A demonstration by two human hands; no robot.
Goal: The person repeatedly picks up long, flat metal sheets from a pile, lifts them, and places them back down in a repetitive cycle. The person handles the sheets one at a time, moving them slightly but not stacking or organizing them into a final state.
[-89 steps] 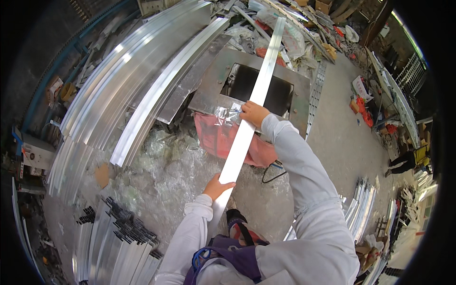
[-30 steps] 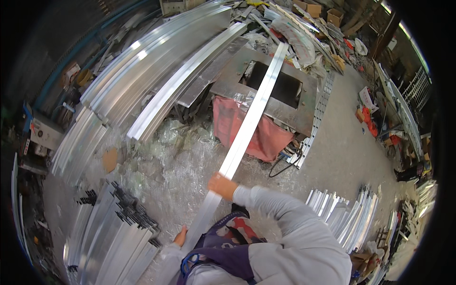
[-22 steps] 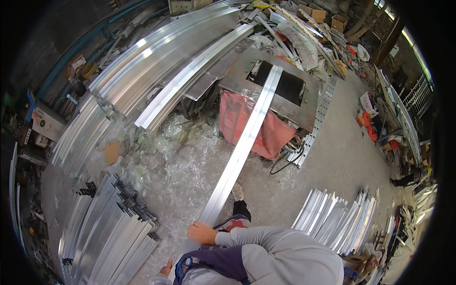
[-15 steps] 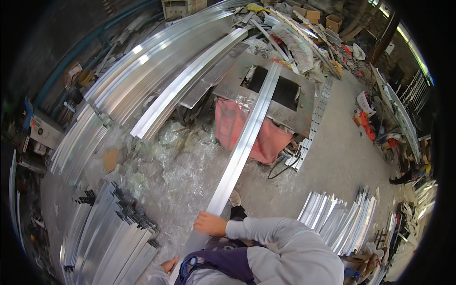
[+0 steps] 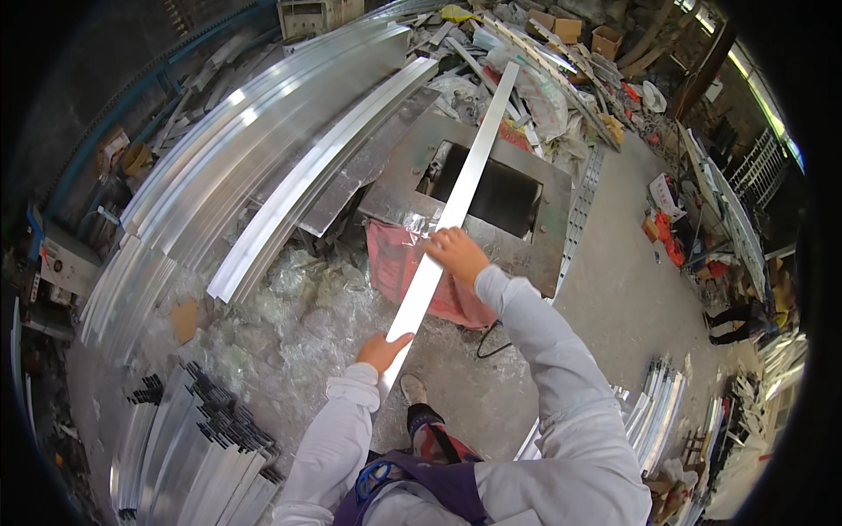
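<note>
A long flat aluminium strip (image 5: 469, 171) runs from near my chest up across a grey metal table (image 5: 553, 188) with a dark rectangular opening. My left hand (image 5: 382, 351) grips the strip's near end. My right hand (image 5: 456, 254) is closed on the strip further up, where clear plastic film is bunched on it at the table's front edge. A red cloth (image 5: 399, 263) hangs from the table below my right hand.
Long stacks of aluminium profiles (image 5: 263, 167) lie to the left. Crumpled clear plastic film (image 5: 281, 324) covers the floor. Shorter profile bundles (image 5: 202, 456) sit at lower left, more profiles (image 5: 653, 416) at lower right. Boxes and scrap crowd the far end.
My right hand has reached forward up the strip to the table edge. My left hand now holds the near end. The view has tilted back toward the table.
</note>
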